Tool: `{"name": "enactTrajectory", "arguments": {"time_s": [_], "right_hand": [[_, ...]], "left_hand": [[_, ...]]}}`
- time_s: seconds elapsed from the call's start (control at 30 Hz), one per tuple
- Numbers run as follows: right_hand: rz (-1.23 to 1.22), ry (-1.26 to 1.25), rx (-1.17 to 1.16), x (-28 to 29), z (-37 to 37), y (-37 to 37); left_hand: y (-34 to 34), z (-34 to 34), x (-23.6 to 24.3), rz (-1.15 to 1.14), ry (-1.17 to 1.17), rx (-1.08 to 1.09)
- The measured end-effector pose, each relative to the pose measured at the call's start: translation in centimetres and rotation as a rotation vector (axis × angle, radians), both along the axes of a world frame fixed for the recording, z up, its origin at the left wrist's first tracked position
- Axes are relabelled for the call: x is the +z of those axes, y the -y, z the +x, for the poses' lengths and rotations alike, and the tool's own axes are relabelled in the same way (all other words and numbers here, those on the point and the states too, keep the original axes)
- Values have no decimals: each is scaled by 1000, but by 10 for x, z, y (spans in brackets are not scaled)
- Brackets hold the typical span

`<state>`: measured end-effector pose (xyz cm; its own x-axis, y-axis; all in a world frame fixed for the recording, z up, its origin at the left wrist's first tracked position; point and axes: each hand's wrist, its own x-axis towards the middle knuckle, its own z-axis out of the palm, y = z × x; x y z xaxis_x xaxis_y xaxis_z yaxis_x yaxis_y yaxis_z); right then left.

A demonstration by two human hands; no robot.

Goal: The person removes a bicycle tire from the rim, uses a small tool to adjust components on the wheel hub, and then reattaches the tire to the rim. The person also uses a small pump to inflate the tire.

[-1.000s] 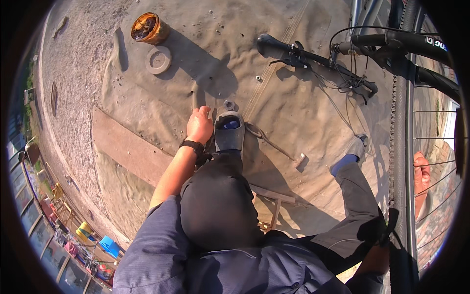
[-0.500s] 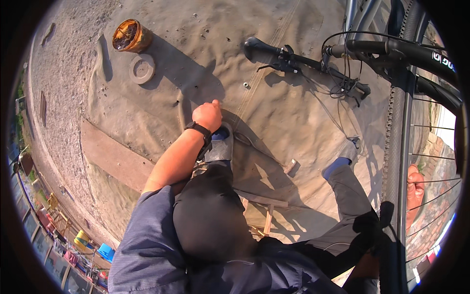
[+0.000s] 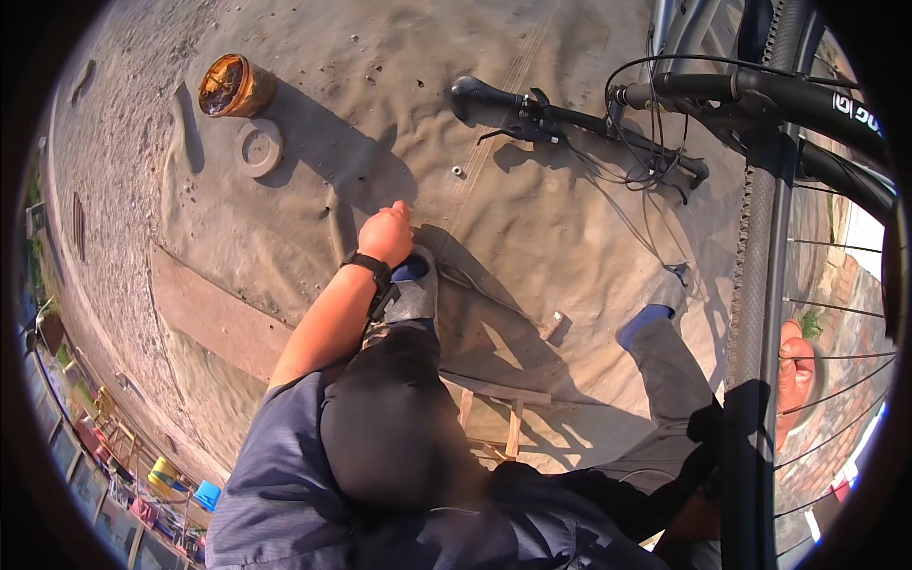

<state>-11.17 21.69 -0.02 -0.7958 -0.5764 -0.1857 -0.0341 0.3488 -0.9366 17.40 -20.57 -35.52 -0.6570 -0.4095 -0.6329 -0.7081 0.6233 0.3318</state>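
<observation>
A bicycle lies upside down at my right, its black handlebar [image 3: 570, 119] on the ground sheet and its front wheel's tyre [image 3: 756, 247] running upright through the view. Behind that tyre, my right hand [image 3: 796, 372] is closed, thumb and fingers pinched at a thin wheel spoke [image 3: 855, 357]. My left hand [image 3: 385, 237], with a black watch [image 3: 369, 266] on the wrist, is curled shut above my left shoe [image 3: 414, 294]. The forearm rests along my bent leg. Whatever lies inside those fingers, if anything, is hidden from above.
An orange-brown stained bucket [image 3: 255, 87] and a round disc [image 3: 258, 148] sit at the far left. A flat board [image 3: 214, 309] lies left of my arm. A small nut-like piece [image 3: 457, 172] and a hammer [image 3: 555, 326] lie ahead. Wooden stool [image 3: 513, 394] parts show beneath me.
The whole view has shifted slightly, so ground objects and the bicycle appear a little further left. Both hands keep their poses, the right one still at the spoke.
</observation>
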Motion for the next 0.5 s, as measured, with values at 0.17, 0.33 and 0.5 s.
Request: {"name": "enactTrajectory", "arguments": {"time_s": [0.17, 0.33, 0.5], "right_hand": [[-76, -29, 46, 1, 2, 0], [-93, 110, -97, 31, 24, 16], [-162, 400, -221, 43, 33, 31]], "left_hand": [[21, -11, 40, 432, -54, 451], [43, -60, 130, 919, -375, 681], [50, -102, 259, 1094, -678, 532]]}}
